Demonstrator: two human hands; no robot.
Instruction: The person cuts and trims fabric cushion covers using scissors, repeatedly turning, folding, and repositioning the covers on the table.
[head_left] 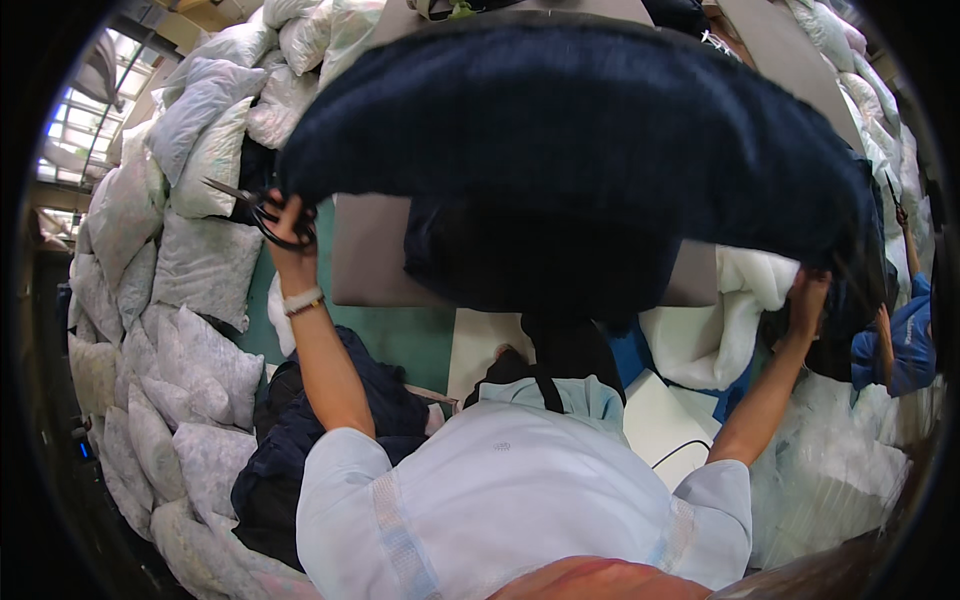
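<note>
A wide piece of dark navy fabric (560,120) is stretched between my two raised hands, bowed upward over the grey table (372,255). My left hand (288,235) is closed at its left end and also carries black-handled scissors (284,222), whose blades point out to the left. At the lower right end of the fabric, my right hand (810,298) grips the edge; its fingertips are partly hidden. More dark cloth (540,255) lies beneath, across the near edge of the table. Much of the tabletop is hidden by the raised fabric.
Stuffed pale pillows (205,265) are piled along the left side. White fluffy material (715,320) hangs near my right forearm. Dark garments (340,410) lie beside my left elbow. At far right, a person in a blue shirt (905,345) works, with clear plastic bags (830,460) nearer me.
</note>
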